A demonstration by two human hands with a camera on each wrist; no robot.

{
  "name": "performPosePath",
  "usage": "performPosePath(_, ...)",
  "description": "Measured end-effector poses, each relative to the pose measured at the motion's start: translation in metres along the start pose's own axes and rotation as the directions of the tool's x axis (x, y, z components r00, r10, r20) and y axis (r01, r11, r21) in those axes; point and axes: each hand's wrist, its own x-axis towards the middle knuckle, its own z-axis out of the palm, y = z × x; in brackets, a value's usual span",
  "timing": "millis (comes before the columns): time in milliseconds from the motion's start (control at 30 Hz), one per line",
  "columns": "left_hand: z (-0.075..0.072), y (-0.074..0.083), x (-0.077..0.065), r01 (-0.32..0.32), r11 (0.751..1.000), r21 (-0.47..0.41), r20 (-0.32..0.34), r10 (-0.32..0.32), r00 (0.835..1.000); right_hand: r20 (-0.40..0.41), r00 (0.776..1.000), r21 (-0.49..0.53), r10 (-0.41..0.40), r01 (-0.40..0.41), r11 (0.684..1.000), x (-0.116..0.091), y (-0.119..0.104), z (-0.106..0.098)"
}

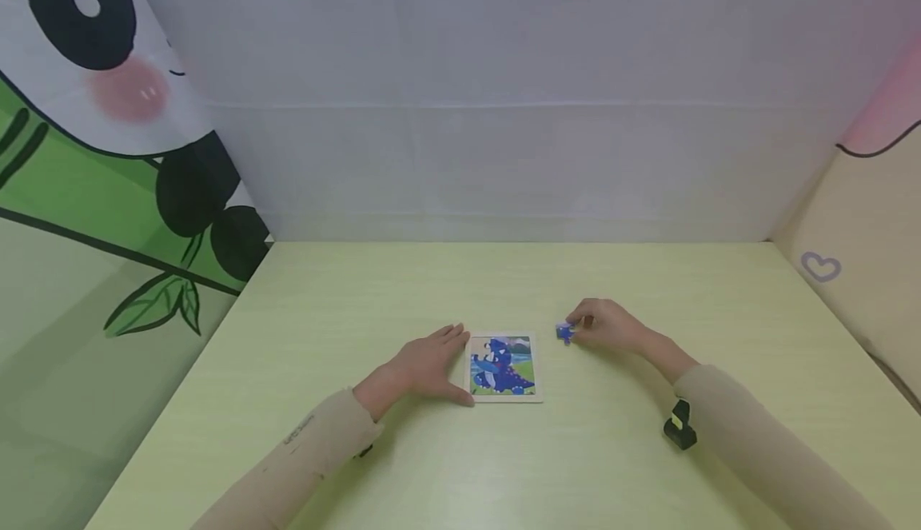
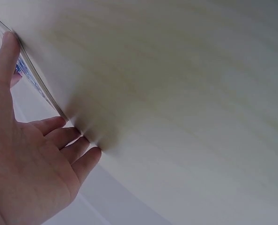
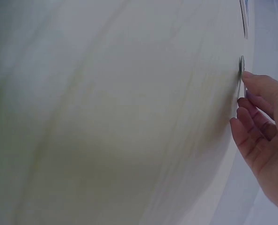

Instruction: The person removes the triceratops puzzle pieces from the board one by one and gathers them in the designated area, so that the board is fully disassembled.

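Observation:
A small square jigsaw puzzle in a pale tray (image 1: 538, 376) lies flat on the table, its picture a blue dinosaur (image 1: 502, 370) against green and sky. A pale patch shows at the picture's upper left. My left hand (image 1: 430, 364) is at the tray's left side, thumb at the lower corner and fingers extended by the upper one. In the left wrist view the tray's edge (image 2: 41, 84) runs between thumb and fingertips. To the right of the tray, my right hand (image 1: 612, 328) pinches a blue jigsaw piece (image 1: 564, 332), seen edge-on as a thin piece (image 3: 242, 63) in the right wrist view.
The pale wooden table (image 1: 460, 466) meets a light cloth wall (image 1: 460, 162) at its back. A printed panel (image 1: 108, 274) with a cartoon animal stands on the left, another panel (image 1: 863, 218) on the right. A black wrist device (image 1: 679, 426) hangs at the right sleeve.

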Motion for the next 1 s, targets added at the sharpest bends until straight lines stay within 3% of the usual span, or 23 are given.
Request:
performPosePath(400, 0.0042, -0.0039, 0.0016, -0.002, 1.0, -0.014, -0.004, 0.002, 1.0, 0.018, 1.0, 0.001, -0.006, 0.006, 1.0, -0.0026, 0.0038, -0.0017)
performPosePath(700, 0.004, -0.0041, 0.0017, -0.015, 1.0, -0.02, -0.004, 0.014, 1.0, 0.023, 0.998, -0.007, 0.06, -0.06, 0.998, -0.0049, 0.0071, -0.0005)
performPosePath(1000, 0.0031, -0.0043, 0.001, -0.003, 1.0, -0.014, 0.002, 0.003, 1.0, 0.025, 0.999, 0.01, 0.043, -0.043, 0.999, -0.0042, 0.0085, -0.0003)
